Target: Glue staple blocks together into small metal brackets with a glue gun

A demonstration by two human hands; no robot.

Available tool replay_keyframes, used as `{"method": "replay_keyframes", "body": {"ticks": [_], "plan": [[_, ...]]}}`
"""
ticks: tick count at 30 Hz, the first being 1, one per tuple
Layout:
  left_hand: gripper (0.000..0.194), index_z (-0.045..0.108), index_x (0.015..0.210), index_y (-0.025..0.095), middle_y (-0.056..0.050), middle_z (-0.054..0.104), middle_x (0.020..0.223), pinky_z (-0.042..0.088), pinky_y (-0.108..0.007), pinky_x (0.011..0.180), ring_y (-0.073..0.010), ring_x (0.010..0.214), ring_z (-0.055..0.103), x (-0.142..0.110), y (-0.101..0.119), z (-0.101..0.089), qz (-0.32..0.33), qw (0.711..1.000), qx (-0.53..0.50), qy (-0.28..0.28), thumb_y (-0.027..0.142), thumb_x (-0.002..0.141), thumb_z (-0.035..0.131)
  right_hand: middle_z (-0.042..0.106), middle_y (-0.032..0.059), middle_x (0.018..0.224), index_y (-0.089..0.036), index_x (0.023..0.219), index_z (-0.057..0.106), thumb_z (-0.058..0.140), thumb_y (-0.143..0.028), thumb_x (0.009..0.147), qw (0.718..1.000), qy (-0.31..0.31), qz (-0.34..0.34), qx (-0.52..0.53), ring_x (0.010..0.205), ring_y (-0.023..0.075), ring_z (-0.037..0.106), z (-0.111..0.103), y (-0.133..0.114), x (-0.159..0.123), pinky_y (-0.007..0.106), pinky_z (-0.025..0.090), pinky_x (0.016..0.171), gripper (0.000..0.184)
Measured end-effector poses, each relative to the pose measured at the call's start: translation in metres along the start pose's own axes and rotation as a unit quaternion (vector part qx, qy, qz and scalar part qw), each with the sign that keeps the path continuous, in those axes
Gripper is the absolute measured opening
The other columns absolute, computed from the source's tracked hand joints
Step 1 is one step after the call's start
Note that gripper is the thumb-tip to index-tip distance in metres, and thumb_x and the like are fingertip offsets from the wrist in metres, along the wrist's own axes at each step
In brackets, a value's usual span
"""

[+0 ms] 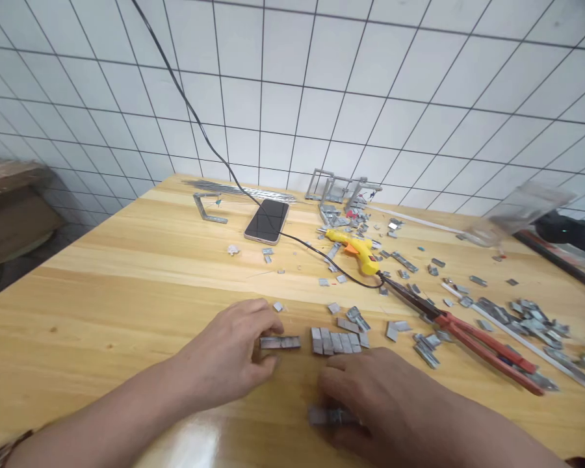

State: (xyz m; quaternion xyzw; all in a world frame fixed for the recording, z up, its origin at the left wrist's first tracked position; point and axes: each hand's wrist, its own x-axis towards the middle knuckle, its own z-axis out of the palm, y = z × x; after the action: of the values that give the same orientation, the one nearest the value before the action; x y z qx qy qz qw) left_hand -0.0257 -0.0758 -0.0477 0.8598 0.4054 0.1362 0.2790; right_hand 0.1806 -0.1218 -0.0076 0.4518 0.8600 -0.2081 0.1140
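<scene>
My left hand (236,344) rests at the left end of a short grey metal strip (287,342), its thumb and fingers apart on either side of it. Just right of that strip is a row of several small grey metal pieces (335,342), laid side by side. My right hand (375,393) is below this row, palm down and slightly blurred, with its fingers curled around another grey metal strip (322,416). Part of that strip is hidden under the hand. Loose metal bits (358,317) lie beyond the row.
Red-handled cutters (487,344) lie on the right. Beyond them are a yellow glue gun (353,250) with a black cord (214,151), and a phone (267,221). Small metal frames (344,188) stand near the tiled wall. Scrap metal (533,322) and a clear plastic container (521,208) are at right.
</scene>
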Motion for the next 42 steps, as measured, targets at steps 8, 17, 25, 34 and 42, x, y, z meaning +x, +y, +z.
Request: {"method": "replay_keyframes", "body": {"ticks": [8, 17, 25, 34, 42], "plan": [[0.039, 0.059, 0.099, 0.021, -0.001, 0.059, 0.095, 0.046, -0.029, 0.076, -0.0191, 0.088, 0.057, -0.002, 0.003, -0.018, -0.012, 0.997, -0.050, -0.063, 0.005, 0.064, 0.054, 0.070, 0.0014, 0.081, -0.019, 0.083, 0.066, 0.061, -0.014, 0.083, 0.974, 0.200, -0.079, 0.066, 0.070, 0.0163, 0.064, 0.033, 0.003, 0.031, 0.025, 0.040, 0.061, 0.007], [0.041, 0.059, 0.095, 0.018, 0.000, 0.057, 0.086, 0.045, -0.026, 0.069, -0.0158, 0.078, 0.054, 0.000, 0.001, -0.026, -0.026, 0.993, -0.092, -0.074, 0.000, 0.061, 0.048, 0.066, -0.0001, 0.068, -0.019, 0.080, 0.066, 0.068, -0.015, 0.075, 0.946, 0.315, -0.028, 0.069, 0.058, 0.0140, 0.059, 0.031, 0.011, 0.040, 0.023, 0.034, 0.054, 0.007], [0.036, 0.057, 0.097, 0.019, -0.002, 0.058, 0.095, 0.046, -0.030, 0.078, -0.0183, 0.087, 0.055, -0.002, -0.005, -0.020, -0.010, 0.995, -0.077, -0.066, 0.006, 0.064, 0.055, 0.063, -0.0021, 0.072, -0.023, 0.073, 0.066, 0.066, -0.014, 0.076, 0.982, 0.184, 0.021, 0.029, 0.064, 0.0140, 0.056, 0.011, 0.027, 0.020, 0.024, 0.032, 0.056, 0.009], [0.034, 0.056, 0.095, 0.020, -0.001, 0.057, 0.095, 0.044, -0.029, 0.077, -0.0179, 0.088, 0.054, -0.001, -0.005, -0.018, -0.003, 0.996, -0.061, -0.064, 0.004, 0.065, 0.055, 0.065, 0.0016, 0.071, -0.021, 0.072, 0.067, 0.061, -0.018, 0.084, 0.980, 0.196, -0.029, -0.022, 0.065, 0.0170, 0.060, 0.021, 0.023, 0.027, 0.027, 0.035, 0.058, 0.015], [0.035, 0.056, 0.096, 0.021, -0.002, 0.057, 0.097, 0.044, -0.030, 0.079, -0.0192, 0.091, 0.055, -0.002, -0.002, -0.020, -0.004, 0.996, -0.047, -0.069, 0.006, 0.064, 0.055, 0.065, 0.0016, 0.069, -0.019, 0.071, 0.068, 0.063, -0.015, 0.083, 0.976, 0.213, -0.033, -0.014, 0.064, 0.0164, 0.061, 0.023, 0.020, 0.029, 0.026, 0.037, 0.058, 0.014]]}}
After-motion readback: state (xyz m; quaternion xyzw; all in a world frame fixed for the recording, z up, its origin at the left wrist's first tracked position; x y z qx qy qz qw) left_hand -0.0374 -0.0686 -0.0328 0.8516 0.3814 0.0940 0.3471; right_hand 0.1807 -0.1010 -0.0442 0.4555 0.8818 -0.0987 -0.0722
